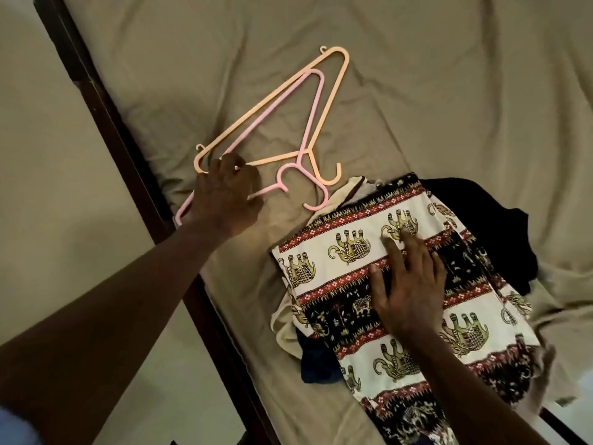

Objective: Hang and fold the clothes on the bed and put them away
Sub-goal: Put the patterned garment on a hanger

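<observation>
Bedsheet (417, 91); pink hanger (310, 123) partly beneath left hand (224, 200)

- peach-orange hanger (328, 104): plain, one colour throughout.
- pink hanger (266, 114): plain pale pink.
- elephant-print garment (349, 248): cream bands carry rows of olive-gold elephants outlined in black. Narrow red borders hold small white flowers, edged with yellow sawtooth points. Black bands are scattered with tiny gold figures.
- black garment (481, 200): solid black, no print visible.
- dark blue garment (316, 364): solid navy.
- cream garment (285, 326): plain off-white.
- bedsheet (417, 91): plain olive-tan.
- bed frame (128, 149): dark brown.
- sleeve (16, 425): light blue.
</observation>
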Demonstrator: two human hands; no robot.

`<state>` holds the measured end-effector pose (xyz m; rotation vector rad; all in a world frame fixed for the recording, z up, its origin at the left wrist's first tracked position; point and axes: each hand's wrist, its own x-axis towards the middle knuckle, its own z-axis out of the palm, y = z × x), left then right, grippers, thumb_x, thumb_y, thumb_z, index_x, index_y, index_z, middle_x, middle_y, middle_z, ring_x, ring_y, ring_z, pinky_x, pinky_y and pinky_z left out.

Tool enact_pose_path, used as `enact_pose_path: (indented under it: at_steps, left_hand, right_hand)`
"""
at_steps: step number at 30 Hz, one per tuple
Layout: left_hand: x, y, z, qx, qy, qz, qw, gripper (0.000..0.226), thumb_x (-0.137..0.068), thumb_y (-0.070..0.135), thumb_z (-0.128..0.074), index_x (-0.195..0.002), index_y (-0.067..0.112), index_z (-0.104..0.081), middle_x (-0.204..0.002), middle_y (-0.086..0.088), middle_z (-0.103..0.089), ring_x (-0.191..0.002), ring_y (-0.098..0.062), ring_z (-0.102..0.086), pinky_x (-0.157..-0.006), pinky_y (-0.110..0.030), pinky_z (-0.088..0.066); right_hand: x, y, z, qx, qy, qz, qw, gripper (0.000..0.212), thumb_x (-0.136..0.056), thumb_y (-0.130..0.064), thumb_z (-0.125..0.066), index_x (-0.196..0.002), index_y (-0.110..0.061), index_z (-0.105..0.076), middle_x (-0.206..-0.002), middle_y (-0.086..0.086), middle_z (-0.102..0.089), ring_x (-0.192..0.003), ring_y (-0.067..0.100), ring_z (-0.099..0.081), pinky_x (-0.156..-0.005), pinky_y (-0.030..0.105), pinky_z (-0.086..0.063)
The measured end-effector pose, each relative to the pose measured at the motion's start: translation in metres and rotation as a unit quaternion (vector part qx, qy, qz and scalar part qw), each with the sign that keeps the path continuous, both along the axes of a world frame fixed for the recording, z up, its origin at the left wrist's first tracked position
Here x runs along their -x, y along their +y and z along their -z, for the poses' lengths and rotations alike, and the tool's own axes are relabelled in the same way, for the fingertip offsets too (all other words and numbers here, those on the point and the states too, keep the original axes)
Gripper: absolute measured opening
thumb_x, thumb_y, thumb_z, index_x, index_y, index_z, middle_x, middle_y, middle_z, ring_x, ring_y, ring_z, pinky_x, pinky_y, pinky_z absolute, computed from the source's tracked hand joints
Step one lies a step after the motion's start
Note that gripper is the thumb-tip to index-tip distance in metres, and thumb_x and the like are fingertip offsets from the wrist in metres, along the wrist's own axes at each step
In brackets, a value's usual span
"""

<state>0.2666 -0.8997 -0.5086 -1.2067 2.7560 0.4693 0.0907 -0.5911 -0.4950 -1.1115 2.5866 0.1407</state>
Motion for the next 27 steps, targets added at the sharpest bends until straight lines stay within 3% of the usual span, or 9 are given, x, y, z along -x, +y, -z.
enact_pose_path:
  at_steps: [2, 4, 8, 13, 17, 20, 23, 25, 27]
  left_hand:
    - [-0.009, 0.017, 0.002, 0.019, -0.012, 0.023, 0.999, 0.05, -0.08, 0.043, -0.076, -0.121, 0.019, -0.061, -0.136, -0.014, -0.051, -0.123, -0.04, -0.052, -0.095, -0.051, -0.048]
    - [-0.02, 0.034, 0.007, 0.037, -0.004, 0.003, 0.999, 0.043, -0.084, 0.037, -0.073, -0.121, 0.018, -0.062, -0.127, -0.014, -0.056, -0.116, -0.04, -0.055, -0.091, -0.05, -0.048]
    - [-0.028, 0.041, 0.008, -0.014, 0.134, -0.12, 0.984, 0.018, -0.086, 0.013, -0.069, -0.104, 0.017, -0.069, -0.104, -0.011, -0.066, -0.098, -0.037, -0.064, -0.082, -0.048, -0.051]
    - [-0.025, 0.056, -0.031, -0.016, 0.242, -0.078, 0.967, 0.015, -0.095, 0.016, -0.067, -0.11, 0.014, -0.068, -0.105, -0.005, -0.065, -0.095, -0.025, -0.063, -0.082, -0.039, -0.051]
    - [-0.029, 0.09, -0.072, -0.002, 0.317, -0.137, 0.938, 0.014, -0.101, 0.014, -0.063, -0.112, 0.009, -0.068, -0.102, 0.001, -0.064, -0.093, -0.006, -0.054, -0.078, -0.026, -0.044]
    - [-0.04, 0.128, -0.094, -0.049, 0.357, -0.205, 0.91, 0.016, -0.103, 0.021, -0.058, -0.114, 0.014, -0.068, -0.102, 0.009, -0.062, -0.091, -0.015, -0.064, -0.074, -0.036, -0.055]
    - [-0.054, 0.173, -0.104, -0.124, 0.384, -0.255, 0.879, 0.019, -0.103, 0.026, -0.056, -0.114, 0.018, -0.069, -0.098, -0.004, -0.069, -0.084, -0.026, -0.067, -0.072, -0.042, -0.057]
    - [-0.06, 0.207, -0.112, -0.17, 0.392, -0.279, 0.86, 0.02, -0.103, 0.028, -0.056, -0.114, 0.018, -0.069, -0.092, -0.006, -0.07, -0.078, -0.026, -0.065, -0.07, -0.039, -0.055]
    - [-0.064, 0.241, -0.121, -0.202, 0.395, -0.284, 0.85, 0.015, -0.104, 0.024, -0.056, -0.112, 0.022, -0.07, -0.084, 0.004, -0.07, -0.071, -0.015, -0.063, -0.067, -0.03, -0.053]
  right_hand:
    - [-0.001, 0.001, 0.001, 0.003, 0.0, -0.002, 1.0, 0.068, -0.101, -0.063, -0.02, -0.161, -0.031, -0.027, -0.171, 0.005, -0.018, -0.157, 0.028, -0.02, -0.125, 0.055, -0.017]
    - [0.001, 0.0, 0.002, 0.002, 0.004, 0.0, 1.0, 0.067, -0.102, -0.062, -0.021, -0.161, -0.031, -0.027, -0.17, 0.006, -0.019, -0.156, 0.028, -0.02, -0.125, 0.054, -0.017]
    - [0.002, 0.0, 0.006, -0.004, 0.017, -0.006, 1.0, 0.067, -0.102, -0.061, -0.02, -0.161, -0.03, -0.026, -0.17, 0.008, -0.019, -0.156, 0.03, -0.02, -0.125, 0.054, -0.017]
    - [0.0, -0.001, 0.007, 0.009, 0.016, -0.003, 1.0, 0.068, -0.102, -0.062, -0.016, -0.162, -0.03, -0.024, -0.171, 0.007, -0.017, -0.157, 0.029, -0.016, -0.126, 0.054, -0.016]
    - [0.002, -0.002, 0.003, 0.01, 0.004, -0.014, 1.0, 0.069, -0.1, -0.064, -0.015, -0.161, -0.031, -0.022, -0.171, 0.008, -0.016, -0.157, 0.03, -0.016, -0.126, 0.054, -0.017]
    - [0.005, -0.003, -0.004, 0.016, -0.029, -0.02, 0.999, 0.069, -0.101, -0.066, -0.018, -0.16, -0.031, -0.024, -0.171, 0.007, -0.014, -0.158, 0.029, -0.016, -0.126, 0.056, -0.016]
    - [0.007, 0.005, -0.024, 0.143, -0.06, 0.027, 0.987, 0.056, -0.104, -0.053, -0.043, -0.153, -0.026, -0.039, -0.166, 0.006, -0.028, -0.153, 0.026, -0.026, -0.126, 0.055, -0.018]
    - [0.003, 0.029, -0.04, 0.25, 0.014, 0.091, 0.964, 0.051, -0.103, -0.042, -0.054, -0.148, -0.019, -0.047, -0.157, 0.009, -0.042, -0.146, 0.027, -0.036, -0.124, 0.05, -0.022]
    - [-0.008, 0.065, -0.054, 0.344, 0.083, 0.201, 0.914, 0.051, -0.099, -0.037, -0.058, -0.145, -0.014, -0.052, -0.147, 0.012, -0.05, -0.138, 0.027, -0.044, -0.117, 0.044, -0.029]
